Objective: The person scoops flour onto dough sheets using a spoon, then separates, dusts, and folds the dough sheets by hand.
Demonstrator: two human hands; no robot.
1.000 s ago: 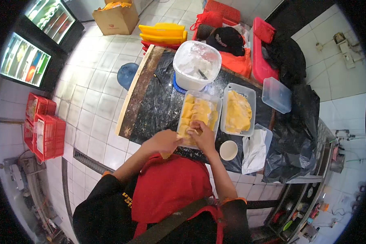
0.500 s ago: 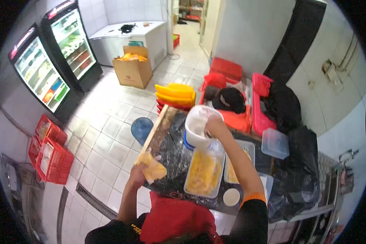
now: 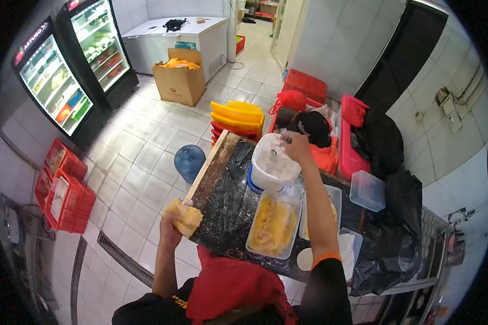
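Note:
My left hand (image 3: pixel 171 229) holds a floppy yellow sheet (image 3: pixel 185 218) beyond the table's left front corner. Over the white tub of white powder (image 3: pixel 276 163), my right hand (image 3: pixel 296 146) grips a utensil whose end points down to the powder. The tub stands on a blue base at the back of the black-covered table (image 3: pixel 222 189). In front of it a clear container (image 3: pixel 272 225) holds folded yellow sheets dusted white. A second clear container (image 3: pixel 334 197) to its right is partly hidden under my right forearm.
A paper cup (image 3: pixel 305 259), an empty clear box (image 3: pixel 367 190) and black plastic (image 3: pixel 390 233) lie to the right. Behind the table are yellow and red stacked items (image 3: pixel 237 115) and a black cap (image 3: pixel 310 127). A blue water bottle (image 3: pixel 190 162) stands on the floor at the left.
Both hands have left the container of yellow sheets. The left took a sheet out to the left; the right went to the powder tub, then rose with a utensil. The view tilted up.

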